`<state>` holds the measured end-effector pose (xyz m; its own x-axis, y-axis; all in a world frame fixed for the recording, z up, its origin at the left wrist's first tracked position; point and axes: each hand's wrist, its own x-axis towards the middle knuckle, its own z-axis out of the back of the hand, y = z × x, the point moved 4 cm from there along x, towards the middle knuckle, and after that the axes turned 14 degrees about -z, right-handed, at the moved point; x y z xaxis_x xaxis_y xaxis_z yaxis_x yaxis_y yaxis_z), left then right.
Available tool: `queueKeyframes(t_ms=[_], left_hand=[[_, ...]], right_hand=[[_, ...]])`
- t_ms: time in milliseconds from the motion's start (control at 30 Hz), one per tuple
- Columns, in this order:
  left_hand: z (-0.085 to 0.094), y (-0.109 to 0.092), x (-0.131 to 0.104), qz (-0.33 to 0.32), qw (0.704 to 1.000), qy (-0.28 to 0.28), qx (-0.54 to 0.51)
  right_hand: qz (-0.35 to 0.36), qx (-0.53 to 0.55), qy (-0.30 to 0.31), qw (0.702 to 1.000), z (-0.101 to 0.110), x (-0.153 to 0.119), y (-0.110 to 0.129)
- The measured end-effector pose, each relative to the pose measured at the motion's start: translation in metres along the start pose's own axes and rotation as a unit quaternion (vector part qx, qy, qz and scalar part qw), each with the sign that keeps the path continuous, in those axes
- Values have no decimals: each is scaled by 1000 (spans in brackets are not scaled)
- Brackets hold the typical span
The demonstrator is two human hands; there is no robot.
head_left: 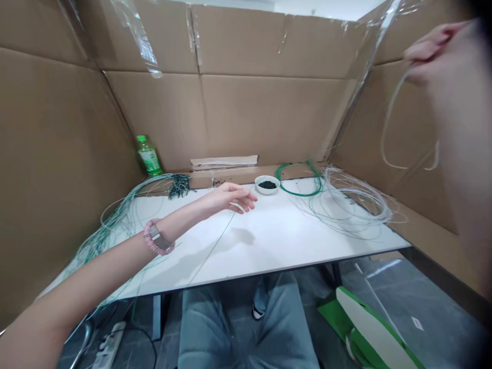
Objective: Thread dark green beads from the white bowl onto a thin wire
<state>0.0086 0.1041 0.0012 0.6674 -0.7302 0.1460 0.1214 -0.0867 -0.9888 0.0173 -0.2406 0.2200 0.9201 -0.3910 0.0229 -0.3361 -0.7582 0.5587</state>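
Observation:
My left hand [234,198] hovers over the middle of the white table [265,236], its fingers loosely bent and apart. A thin dark line passes beneath it, and I cannot tell whether this is a strand or a seam. High at the upper right, my right hand [434,54] is closed on a pale translucent strand [385,128] that hangs in a curved loop. Behind my left hand stands a small white bowl [266,191] with dark green bits in it. A coil of green strand [320,184] lies beside the bowl.
Pale loose strands [369,200] are coiled at the right. Long green strands [115,218] with dark knotted ends [179,185] lie at the left, near a green bottle [149,158]. Cardboard walls [269,113] enclose the table. Below are a power strip [109,346] and a green-and-white object [369,328].

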Motion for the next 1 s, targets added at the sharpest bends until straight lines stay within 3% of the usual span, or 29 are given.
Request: queueKeyframes(t_ms=[100, 167, 300, 400, 533, 700, 800, 1000], left_hand=[[12, 13, 6, 52, 991, 98, 72], [22, 17, 11, 59, 989, 118, 73], [43, 23, 24, 60, 982, 97, 152], [47, 22, 39, 49, 974, 49, 214], [22, -3, 56, -55, 980, -15, 191], [-20, -37, 63, -171, 981, 3, 88], [-26, -42, 61, -207, 975, -17, 81], [-30, -35, 56, -250, 965, -41, 69]], right_hand=[[12, -55, 28, 998, -8, -5, -10], [14, -68, 30, 997, -12, -9, -26], [12, -50, 27, 998, -17, -23, -61], [7, -34, 40, 999, -24, -37, -87], [-24, -14, 77, 997, -35, -52, -127], [-43, -6, 103, 994, -39, -58, -157], [-49, -2, 101, 994, -37, -58, -163], [-56, 3, 90, 994, -34, -55, -162]])
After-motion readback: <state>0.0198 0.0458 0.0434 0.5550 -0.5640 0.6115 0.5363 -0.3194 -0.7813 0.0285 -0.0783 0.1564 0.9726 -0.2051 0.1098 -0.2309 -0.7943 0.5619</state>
